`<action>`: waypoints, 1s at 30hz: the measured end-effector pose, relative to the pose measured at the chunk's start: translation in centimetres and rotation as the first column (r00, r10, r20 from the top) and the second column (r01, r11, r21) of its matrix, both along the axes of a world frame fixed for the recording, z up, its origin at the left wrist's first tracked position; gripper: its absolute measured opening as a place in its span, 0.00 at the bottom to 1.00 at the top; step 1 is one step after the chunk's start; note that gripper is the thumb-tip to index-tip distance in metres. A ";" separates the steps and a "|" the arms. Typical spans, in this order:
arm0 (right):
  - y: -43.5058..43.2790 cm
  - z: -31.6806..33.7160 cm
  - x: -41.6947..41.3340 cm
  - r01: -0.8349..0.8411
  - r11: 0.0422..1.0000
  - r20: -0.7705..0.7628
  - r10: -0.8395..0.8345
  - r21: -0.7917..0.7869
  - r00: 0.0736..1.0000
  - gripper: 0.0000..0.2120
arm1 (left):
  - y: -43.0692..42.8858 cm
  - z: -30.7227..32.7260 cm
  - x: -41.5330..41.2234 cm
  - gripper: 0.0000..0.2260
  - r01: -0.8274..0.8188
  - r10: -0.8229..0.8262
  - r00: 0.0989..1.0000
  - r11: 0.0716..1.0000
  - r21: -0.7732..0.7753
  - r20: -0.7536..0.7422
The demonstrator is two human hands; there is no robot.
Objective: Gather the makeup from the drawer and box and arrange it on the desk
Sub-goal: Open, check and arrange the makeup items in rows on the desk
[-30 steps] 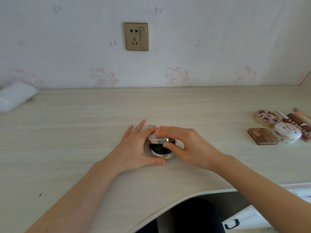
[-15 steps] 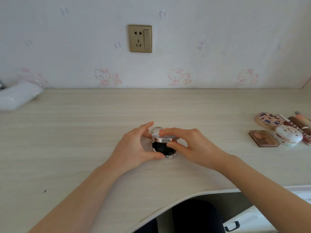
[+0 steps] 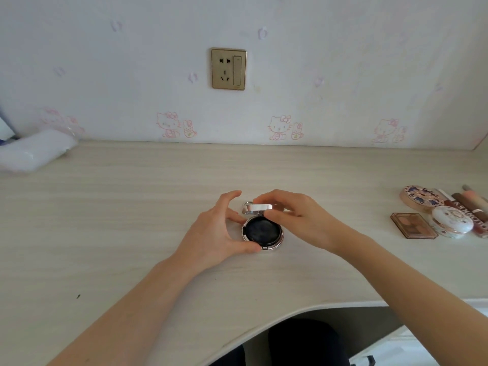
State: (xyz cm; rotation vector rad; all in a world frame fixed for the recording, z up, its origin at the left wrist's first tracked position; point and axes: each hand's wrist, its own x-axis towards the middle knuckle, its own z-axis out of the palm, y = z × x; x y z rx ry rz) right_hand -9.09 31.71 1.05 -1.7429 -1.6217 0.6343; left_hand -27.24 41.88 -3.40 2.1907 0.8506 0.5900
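Observation:
A round silver compact (image 3: 262, 233) lies on the pale wooden desk (image 3: 132, 220) at the middle, its dark inside showing. My left hand (image 3: 214, 233) grips its base from the left with thumb and fingers. My right hand (image 3: 298, 220) pinches the raised silver lid (image 3: 260, 208) at the hinge side. At the desk's right end lie a round patterned compact (image 3: 420, 198), a brown eyeshadow palette (image 3: 413, 225), a white round case (image 3: 453, 221) and several lip tubes (image 3: 472, 207).
A white plastic-wrapped bundle (image 3: 34, 151) rests at the desk's far left by the wall. A wall socket (image 3: 228, 69) sits above the desk. Below the desk's curved front edge are my dark-clothed legs (image 3: 303, 344) and a white drawer with a black handle (image 3: 364, 360).
The compact's lid has swung up and back under my right hand, exposing more of the dark inside. My left hand stays on the base.

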 end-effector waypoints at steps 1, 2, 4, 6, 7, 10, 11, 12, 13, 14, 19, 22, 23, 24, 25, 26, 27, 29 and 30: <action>-0.2 -0.3 -0.2 0.032 0.999 -0.026 -0.032 0.008 0.999 0.16 | -0.1 0.0 0.0 0.44 -0.009 0.009 1.000 1.000 -0.006 -0.003; -0.5 -0.7 -0.4 0.090 0.996 -0.066 -0.088 0.022 0.994 0.19 | -0.2 0.0 0.0 0.41 -0.019 0.019 1.000 1.000 -0.012 -0.008; -1.3 -1.7 -0.9 0.259 0.964 -0.138 -0.250 0.052 0.958 0.25 | -0.3 0.0 0.0 0.37 -0.036 0.035 0.999 0.999 -0.026 -0.018; -2.2 -2.7 -1.3 0.385 0.921 -0.138 -0.376 0.050 0.916 0.27 | -0.3 -0.1 0.0 0.33 -0.043 0.042 0.999 0.999 -0.026 -0.024; -2.7 -3.3 -1.5 0.412 0.910 -0.117 -0.405 0.042 0.907 0.27 | -0.3 -0.2 0.0 0.31 -0.041 0.041 0.999 0.999 -0.020 -0.021; -3.9 -4.6 -2.1 0.411 0.910 0.030 -0.413 0.054 0.910 0.26 | -0.3 -0.4 -0.1 0.27 -0.033 0.033 0.999 0.999 0.023 -0.004; -4.1 -4.8 -2.3 0.390 0.918 0.086 -0.396 0.078 0.914 0.25 | -0.3 -0.4 -0.2 0.27 -0.032 0.032 0.999 0.998 0.049 0.003; -4.3 -4.9 -2.5 0.358 0.928 0.129 -0.369 0.107 0.920 0.24 | -0.4 -0.3 -0.3 0.28 -0.031 0.030 0.999 0.997 0.078 0.012; -4.4 -4.9 -2.7 0.321 0.938 0.160 -0.340 0.133 0.927 0.23 | -0.5 -0.2 -0.4 0.30 -0.024 0.022 1.000 0.994 0.109 0.021; -4.4 -4.9 -2.9 0.288 0.946 0.186 -0.313 0.151 0.931 0.22 | -0.6 -0.1 -0.5 0.31 -0.013 0.010 1.000 0.991 0.134 0.024; -4.0 -5.2 -3.3 0.276 0.940 0.321 -0.328 0.199 0.888 0.24 | -0.5 -0.5 -0.5 0.30 0.033 -0.031 0.999 0.995 0.096 -0.029; -3.2 -5.2 -3.2 0.269 0.945 0.355 -0.320 0.186 0.878 0.24 | -0.4 -0.7 -0.3 0.27 0.046 -0.042 0.999 0.988 0.147 -0.028; -2.8 -5.1 -3.1 0.261 0.948 0.364 -0.311 0.180 0.878 0.24 | -0.3 -0.8 -0.2 0.25 0.048 -0.043 0.999 0.983 0.179 -0.034; -2.3 -5.0 -2.9 0.253 0.952 0.369 -0.301 0.174 0.880 0.24 | -0.1 -1.0 -0.1 0.24 0.044 -0.037 0.999 0.977 0.206 -0.040; -1.8 -4.9 -2.8 0.245 0.955 0.371 -0.292 0.168 0.881 0.24 | 0.1 -1.1 0.1 0.24 0.033 -0.024 0.999 0.975 0.222 -0.047; -1.2 -4.8 -2.6 0.240 0.957 0.373 -0.285 0.163 0.883 0.24 | 0.4 -1.2 0.2 0.24 0.021 -0.009 0.998 0.974 0.226 -0.055; -0.6 -4.6 -2.5 0.235 0.959 0.372 -0.279 0.159 0.885 0.23 | 0.7 -1.2 0.4 0.23 0.011 0.003 0.998 0.974 0.225 -0.063; 0.8 -4.3 -2.1 0.227 0.963 0.373 -0.266 0.148 0.889 0.23 | 1.5 -1.3 0.9 0.22 -0.005 0.023 0.997 0.973 0.232 -0.077; 1.5 -4.3 -2.0 0.225 0.964 0.372 -0.261 0.140 0.890 0.22 | 2.0 -1.2 1.2 0.22 -0.013 0.035 0.995 0.969 0.245 -0.089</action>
